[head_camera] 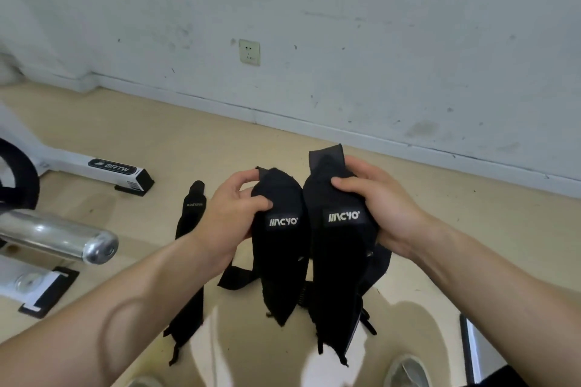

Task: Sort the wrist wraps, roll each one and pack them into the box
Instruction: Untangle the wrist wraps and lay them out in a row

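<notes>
Two black wraps held side by side over the floor (251,141), one in each hand.

The left hand (234,214) grips the left wrap (279,254) near its upper end, thumb pressed on the front just above the white label. The right hand (377,207) grips the right wrap (339,267) the same way. Both wraps run lengthwise away from the person, upper ends toward the wall and lower ends hanging loose toward the feet. Their inner edges touch near the top, and both labels read upright. A third wrap (190,223) lies on the floor just left of the left hand, roughly parallel and partly hidden by the forearm. Further left are a white machine base (94,166) and a chrome bar (63,236).
</notes>
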